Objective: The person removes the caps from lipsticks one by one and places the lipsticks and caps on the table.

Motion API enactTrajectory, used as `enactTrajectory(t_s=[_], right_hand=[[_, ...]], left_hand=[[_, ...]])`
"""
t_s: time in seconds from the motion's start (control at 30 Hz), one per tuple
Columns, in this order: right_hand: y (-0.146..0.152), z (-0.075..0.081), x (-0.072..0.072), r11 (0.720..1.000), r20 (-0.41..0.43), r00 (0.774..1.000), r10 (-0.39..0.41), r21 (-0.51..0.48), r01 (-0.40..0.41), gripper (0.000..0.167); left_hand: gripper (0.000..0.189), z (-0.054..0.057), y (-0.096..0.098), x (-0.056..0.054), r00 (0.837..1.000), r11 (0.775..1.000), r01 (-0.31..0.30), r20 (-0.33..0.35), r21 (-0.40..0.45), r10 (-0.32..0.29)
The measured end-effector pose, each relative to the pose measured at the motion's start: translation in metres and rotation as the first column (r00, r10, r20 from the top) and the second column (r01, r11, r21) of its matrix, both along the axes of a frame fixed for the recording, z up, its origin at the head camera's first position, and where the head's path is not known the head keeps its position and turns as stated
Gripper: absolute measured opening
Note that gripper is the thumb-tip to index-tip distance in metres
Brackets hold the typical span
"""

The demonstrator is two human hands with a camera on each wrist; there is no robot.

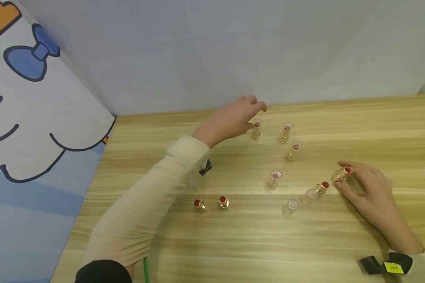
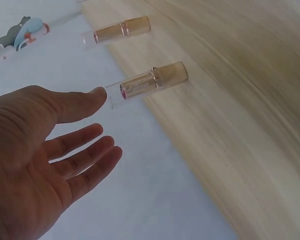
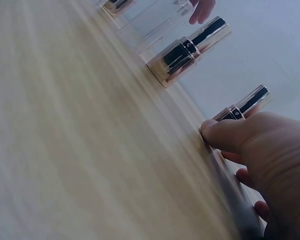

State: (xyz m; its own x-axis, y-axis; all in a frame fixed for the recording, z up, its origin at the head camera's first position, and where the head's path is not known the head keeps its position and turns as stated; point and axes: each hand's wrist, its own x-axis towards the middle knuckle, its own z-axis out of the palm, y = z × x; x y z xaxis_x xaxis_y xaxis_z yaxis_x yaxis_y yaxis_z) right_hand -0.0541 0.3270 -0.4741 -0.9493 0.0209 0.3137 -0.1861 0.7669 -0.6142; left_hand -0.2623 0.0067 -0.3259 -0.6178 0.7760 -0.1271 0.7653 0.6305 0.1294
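My left hand (image 1: 233, 120) is at the back of the table with fingers spread and nothing gripped. Its thumb tip is right at the clear cap of a standing capped lipstick (image 1: 256, 129); in the left wrist view the thumb (image 2: 82, 105) overlaps the edge of that cap. At the right, my right hand (image 1: 370, 190) has thumb and forefinger round the gold base of an uncapped red lipstick (image 1: 341, 174). In the right wrist view the thumb (image 3: 227, 134) hides the lower part of this lipstick (image 3: 245, 105). Another uncapped red lipstick (image 1: 321, 188) stands just left of that hand.
More capped lipsticks, one at the back (image 1: 285, 133), one nearer (image 1: 294, 151) and a pink one (image 1: 274, 179), stand mid-table. Clear caps, one upright (image 1: 291, 205), are near the uncapped lipstick. Two uncapped red lipsticks (image 1: 224, 202) stand by the left sleeve. A pale wall (image 1: 233, 51) rises behind.
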Motion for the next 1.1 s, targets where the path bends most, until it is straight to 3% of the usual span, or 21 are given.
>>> enactTrajectory(t_s=[0.27, 0.57, 1.1], right_hand=[[-0.005, 0.004, -0.003, 1.0, 0.02, 1.0, 0.0, -0.003, 0.0, 0.045], [-0.006, 0.001, -0.005, 1.0, 0.007, 1.0, 0.004, 0.009, -0.004, 0.046], [-0.005, 0.001, -0.005, 1.0, 0.002, 1.0, -0.002, 0.027, 0.002, 0.048]], left_hand=[[0.032, -0.011, 0.004, -0.006, 0.998, 0.998, 0.014, 0.063, 0.057, -0.017], [0.025, -0.026, 0.004, -0.007, 0.997, 0.993, 0.054, 0.045, 0.104, -0.059], [0.02, -0.025, -0.003, -0.003, 0.997, 0.98, 0.073, 0.026, 0.184, -0.079]])
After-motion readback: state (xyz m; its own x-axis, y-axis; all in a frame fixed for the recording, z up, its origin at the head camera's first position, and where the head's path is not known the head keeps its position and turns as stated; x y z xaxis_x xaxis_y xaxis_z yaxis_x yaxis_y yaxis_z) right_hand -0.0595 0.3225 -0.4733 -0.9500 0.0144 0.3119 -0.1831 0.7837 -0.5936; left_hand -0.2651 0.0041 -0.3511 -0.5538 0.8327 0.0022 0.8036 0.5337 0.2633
